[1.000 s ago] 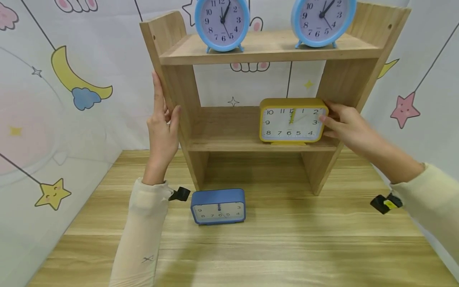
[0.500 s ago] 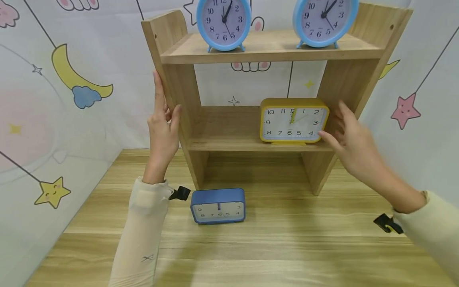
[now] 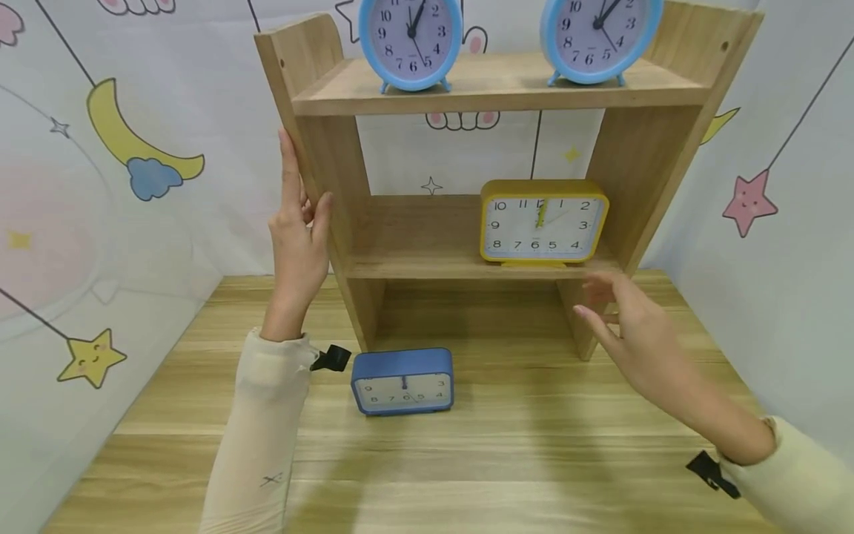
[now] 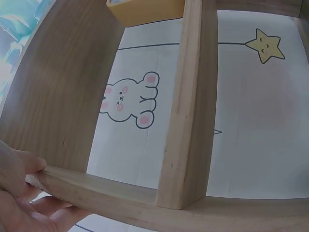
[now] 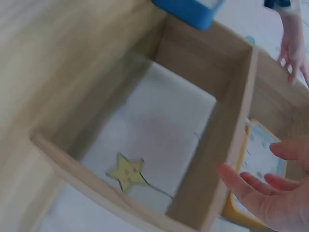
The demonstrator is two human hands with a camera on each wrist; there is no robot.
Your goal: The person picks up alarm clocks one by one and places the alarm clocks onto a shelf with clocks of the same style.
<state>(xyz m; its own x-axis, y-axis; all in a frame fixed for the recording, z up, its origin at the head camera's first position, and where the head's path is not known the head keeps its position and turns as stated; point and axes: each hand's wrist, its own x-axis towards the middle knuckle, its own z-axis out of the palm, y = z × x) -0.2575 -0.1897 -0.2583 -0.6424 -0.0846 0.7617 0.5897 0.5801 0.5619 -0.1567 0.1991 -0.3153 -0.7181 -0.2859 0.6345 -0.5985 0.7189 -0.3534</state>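
Observation:
A small wooden shelf unit (image 3: 434, 270) stands on the table. My left hand (image 3: 293, 245) grips its left side panel, thumb on one face and fingers on the other, as the left wrist view shows. On the middle board, toward the right, a yellow rectangular clock (image 3: 543, 222) stands upright. My right hand (image 3: 634, 334) hangs in the air below and right of that clock, fingers loosely bent, holding nothing. A blue rectangular clock (image 3: 402, 382) stands on the table before the unit's lower left corner.
Two round light-blue alarm clocks, one on the left (image 3: 411, 41) and one on the right (image 3: 597, 37), occupy the top board, their upper parts cut off. The wood-grain table (image 3: 507, 467) extends in front. Patterned white sheets (image 3: 167, 237) hang behind and at both sides.
My right hand has let go of the yellow clock's right end and moved down and toward me. The yellow clock and my left hand stay in place.

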